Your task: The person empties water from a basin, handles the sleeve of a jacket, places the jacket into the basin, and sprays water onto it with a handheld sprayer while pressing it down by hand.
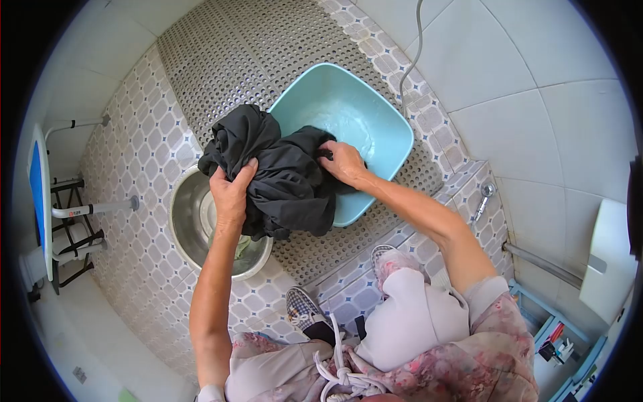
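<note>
A bunched black garment [281, 171] hangs between my two hands, partly over a light blue basin [395, 124] and partly over a round metal bowl [184, 214]. My left hand [230, 194] grips the cloth on its left side, thumb on top. On the right side, my right hand [343, 163] has its fingers closed into the dark fabric above the basin. A little water glistens on the basin's bottom. Something pale green [241, 246] lies in the bowl, mostly hidden by the cloth and my left arm.
Under the basin is a grey perforated mat [221, 60] on the patterned tile floor [127, 181]. A shower head [487, 191] lies by the right wall, and a grey hose [402, 84] runs down near it. A stool with metal legs [94, 208] stands at left, a blue rack [556, 315] at lower right.
</note>
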`<state>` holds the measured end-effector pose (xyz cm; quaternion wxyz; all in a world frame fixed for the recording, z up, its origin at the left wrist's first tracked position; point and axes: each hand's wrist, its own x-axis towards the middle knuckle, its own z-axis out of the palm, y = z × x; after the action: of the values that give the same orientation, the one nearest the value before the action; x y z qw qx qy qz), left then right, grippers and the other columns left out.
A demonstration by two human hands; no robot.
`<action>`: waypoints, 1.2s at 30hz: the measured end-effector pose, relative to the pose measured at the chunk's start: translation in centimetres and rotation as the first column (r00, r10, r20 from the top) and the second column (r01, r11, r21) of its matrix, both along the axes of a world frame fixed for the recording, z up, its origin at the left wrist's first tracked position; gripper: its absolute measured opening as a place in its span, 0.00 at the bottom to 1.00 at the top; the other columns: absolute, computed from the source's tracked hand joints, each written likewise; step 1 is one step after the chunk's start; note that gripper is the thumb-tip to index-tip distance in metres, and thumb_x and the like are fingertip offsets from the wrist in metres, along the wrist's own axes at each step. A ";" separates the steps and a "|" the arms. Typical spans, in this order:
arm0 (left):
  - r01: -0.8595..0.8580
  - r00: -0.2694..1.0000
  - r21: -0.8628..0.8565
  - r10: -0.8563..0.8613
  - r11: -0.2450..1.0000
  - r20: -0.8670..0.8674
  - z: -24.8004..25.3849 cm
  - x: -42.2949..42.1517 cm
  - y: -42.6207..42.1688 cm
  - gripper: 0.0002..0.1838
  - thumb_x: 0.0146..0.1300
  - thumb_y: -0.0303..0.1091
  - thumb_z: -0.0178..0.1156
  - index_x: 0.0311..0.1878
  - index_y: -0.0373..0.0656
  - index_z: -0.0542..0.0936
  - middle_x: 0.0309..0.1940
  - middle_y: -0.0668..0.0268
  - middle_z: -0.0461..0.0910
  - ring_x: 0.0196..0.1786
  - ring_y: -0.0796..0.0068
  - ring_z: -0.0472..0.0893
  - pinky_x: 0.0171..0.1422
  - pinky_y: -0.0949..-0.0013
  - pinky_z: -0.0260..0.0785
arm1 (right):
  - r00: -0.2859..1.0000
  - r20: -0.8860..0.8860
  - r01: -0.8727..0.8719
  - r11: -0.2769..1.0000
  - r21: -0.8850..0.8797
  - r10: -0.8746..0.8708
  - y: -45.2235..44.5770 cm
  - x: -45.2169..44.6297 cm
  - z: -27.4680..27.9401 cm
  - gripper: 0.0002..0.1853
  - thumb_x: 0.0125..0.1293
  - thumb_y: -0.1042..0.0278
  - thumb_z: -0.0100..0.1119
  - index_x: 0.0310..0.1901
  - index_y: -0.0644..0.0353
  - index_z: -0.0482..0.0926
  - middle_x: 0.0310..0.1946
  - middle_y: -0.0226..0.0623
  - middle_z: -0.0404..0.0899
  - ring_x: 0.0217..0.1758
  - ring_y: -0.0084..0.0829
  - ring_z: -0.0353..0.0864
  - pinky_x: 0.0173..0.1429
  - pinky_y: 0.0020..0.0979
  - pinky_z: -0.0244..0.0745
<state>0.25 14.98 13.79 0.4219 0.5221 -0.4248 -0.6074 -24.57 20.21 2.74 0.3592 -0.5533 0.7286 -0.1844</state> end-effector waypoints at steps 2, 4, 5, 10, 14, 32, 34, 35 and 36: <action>-0.036 0.999 -0.006 0.036 0.999 -0.006 0.7 0.1 0.7 0.17 0.58 0.27 0.68 0.50 0.31 0.80 0.42 0.64 0.83 0.42 0.77 0.81 0.52 0.73 0.72 | 0.968 0.183 0.193 0.975 -0.106 -0.172 0.9 1.5 3.1 0.16 0.57 0.63 0.64 0.47 0.56 0.78 0.38 0.47 0.80 0.44 0.50 0.80 0.50 0.43 0.76; -0.063 0.998 -0.008 0.063 0.998 -0.021 0.8 0.9 1.0 0.16 0.58 0.27 0.67 0.49 0.32 0.80 0.42 0.64 0.83 0.42 0.77 0.81 0.52 0.73 0.72 | 0.936 0.235 0.328 0.890 -0.316 -0.261 1.3 2.6 6.5 0.15 0.56 0.65 0.65 0.46 0.55 0.78 0.39 0.45 0.80 0.44 0.49 0.80 0.50 0.42 0.75; -0.067 0.997 0.007 0.067 0.998 -0.029 0.5 2.0 1.2 0.15 0.58 0.26 0.66 0.49 0.32 0.80 0.42 0.64 0.83 0.42 0.77 0.81 0.52 0.73 0.72 | 0.941 0.258 0.308 0.867 -0.392 -0.218 1.7 3.2 8.6 0.14 0.54 0.67 0.66 0.44 0.53 0.78 0.39 0.43 0.79 0.43 0.49 0.80 0.50 0.41 0.75; -0.183 0.980 -0.003 0.182 0.983 -0.080 2.3 5.0 2.9 0.16 0.60 0.28 0.63 0.50 0.32 0.78 0.43 0.64 0.81 0.43 0.76 0.80 0.53 0.72 0.71 | 0.963 0.256 0.231 0.762 -0.605 -0.088 2.3 5.8 15.6 0.13 0.50 0.71 0.66 0.40 0.48 0.78 0.37 0.36 0.75 0.40 0.42 0.81 0.43 0.38 0.77; -0.211 0.973 -0.009 0.209 0.977 -0.094 2.4 8.8 4.4 0.19 0.64 0.37 0.56 0.54 0.34 0.77 0.47 0.61 0.81 0.49 0.71 0.81 0.56 0.66 0.73 | 0.942 0.311 0.137 0.703 -0.698 0.125 3.5 8.8 19.0 0.15 0.46 0.73 0.66 0.38 0.47 0.78 0.35 0.32 0.71 0.35 0.36 0.79 0.37 0.35 0.77; -0.271 0.947 -0.197 0.297 0.942 0.119 4.2 17.5 11.6 0.23 0.63 0.37 0.59 0.57 0.33 0.74 0.49 0.61 0.80 0.48 0.71 0.81 0.56 0.68 0.72 | 0.685 0.209 0.026 0.264 -0.964 0.698 0.8 14.8 24.4 0.17 0.44 0.63 0.64 0.39 0.50 0.75 0.28 0.31 0.70 0.29 0.33 0.77 0.22 0.34 0.71; -0.287 0.942 -0.204 0.314 0.936 0.115 4.4 18.2 12.1 0.23 0.63 0.37 0.59 0.57 0.33 0.74 0.49 0.61 0.80 0.48 0.71 0.81 0.56 0.68 0.72 | 0.661 0.306 0.136 0.291 -0.947 0.685 -0.3 14.7 24.6 0.18 0.46 0.62 0.62 0.42 0.52 0.76 0.28 0.33 0.74 0.30 0.36 0.79 0.26 0.36 0.73; -0.296 0.940 -0.205 0.323 0.933 0.113 4.3 18.4 12.4 0.23 0.63 0.37 0.59 0.57 0.33 0.74 0.49 0.61 0.80 0.48 0.71 0.81 0.56 0.68 0.72 | 0.655 0.324 0.163 0.291 -0.943 0.683 -0.5 15.0 24.6 0.18 0.46 0.61 0.62 0.42 0.52 0.76 0.29 0.33 0.74 0.31 0.37 0.79 0.27 0.37 0.74; -0.298 0.939 -0.204 0.325 0.932 0.113 4.3 18.5 12.6 0.23 0.63 0.37 0.59 0.57 0.33 0.74 0.49 0.61 0.80 0.48 0.71 0.81 0.56 0.68 0.72 | 0.649 0.343 0.190 0.291 -0.938 0.680 -0.7 15.5 24.7 0.18 0.46 0.61 0.62 0.42 0.53 0.76 0.29 0.33 0.75 0.32 0.38 0.79 0.28 0.37 0.74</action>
<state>18.75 27.60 18.13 0.5276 0.5844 -0.4202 -0.4512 -9.10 19.49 27.48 0.2489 -0.6515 0.1771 -0.6945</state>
